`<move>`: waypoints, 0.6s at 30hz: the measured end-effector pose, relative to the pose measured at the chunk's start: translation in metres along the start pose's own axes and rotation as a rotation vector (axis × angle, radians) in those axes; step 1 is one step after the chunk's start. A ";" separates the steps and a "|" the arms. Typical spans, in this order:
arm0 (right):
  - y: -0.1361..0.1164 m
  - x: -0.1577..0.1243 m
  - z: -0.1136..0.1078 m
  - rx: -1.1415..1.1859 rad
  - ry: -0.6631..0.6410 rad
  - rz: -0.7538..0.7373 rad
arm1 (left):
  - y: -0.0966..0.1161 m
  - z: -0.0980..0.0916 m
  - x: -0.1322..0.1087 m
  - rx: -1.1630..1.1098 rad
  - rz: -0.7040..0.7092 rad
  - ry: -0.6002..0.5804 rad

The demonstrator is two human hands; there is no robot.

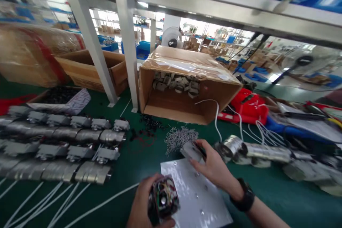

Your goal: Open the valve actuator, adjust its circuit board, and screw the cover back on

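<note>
My left hand (143,203) is wrapped round a small motor unit (164,197), its open end facing up with coloured wires and a round metal centre showing. A white cable (107,202) runs off to the left beside that hand. In my right hand (211,162), fingers and thumb grip a light grey plastic cover (191,151), held close to a pile of screws (180,138). Beneath both hands lies a shiny metal plate (192,188) with several small studs on it.
Rows of finished-looking metal cylinders with grey housings (56,133) line the left; more metal cylinders (267,152) lie at right. A cardboard box (187,108) holding grey covers faces me on its side. Black small parts (153,123) are scattered before it. A white frame post (125,42) stands left.
</note>
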State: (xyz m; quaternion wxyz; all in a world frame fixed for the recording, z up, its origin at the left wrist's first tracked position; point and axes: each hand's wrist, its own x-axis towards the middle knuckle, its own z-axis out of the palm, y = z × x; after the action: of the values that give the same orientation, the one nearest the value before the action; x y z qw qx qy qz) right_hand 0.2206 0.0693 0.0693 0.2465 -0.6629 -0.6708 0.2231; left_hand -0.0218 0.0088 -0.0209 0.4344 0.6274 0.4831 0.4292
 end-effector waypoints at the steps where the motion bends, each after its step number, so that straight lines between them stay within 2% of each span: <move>1: 0.009 -0.018 -0.006 0.007 -0.072 0.007 | 0.006 0.000 -0.001 -0.031 -0.033 -0.001; 3: 0.024 -0.048 -0.016 0.026 -0.225 -0.017 | 0.018 -0.002 0.001 -0.059 -0.060 -0.024; 5: 0.034 -0.069 -0.021 0.004 -0.291 -0.053 | 0.028 -0.005 0.005 -0.060 -0.037 -0.038; 7: 0.035 -0.084 -0.021 -0.068 -0.212 -0.015 | 0.034 -0.007 0.008 -0.047 0.004 -0.043; 10: 0.021 -0.097 -0.006 -0.204 -0.081 0.121 | 0.037 -0.008 0.009 0.014 0.078 -0.047; 13: 0.000 -0.100 0.017 -0.352 -0.091 0.187 | 0.037 -0.007 0.007 0.096 0.157 -0.012; 15: -0.010 -0.100 0.027 -0.408 -0.089 0.221 | 0.035 -0.006 0.004 0.099 0.159 -0.006; 17: -0.013 -0.099 0.028 -0.329 -0.063 0.202 | 0.033 -0.005 0.002 0.045 0.139 -0.001; 18: -0.013 -0.098 0.026 -0.208 -0.051 0.171 | 0.032 -0.004 0.001 0.009 0.139 0.007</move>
State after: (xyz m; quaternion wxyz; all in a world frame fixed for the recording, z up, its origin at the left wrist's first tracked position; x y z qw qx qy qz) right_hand 0.1943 -0.0279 0.0542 0.1393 -0.7339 -0.6373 0.1892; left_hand -0.0184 0.0049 0.0108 0.3992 0.6599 0.4418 0.4583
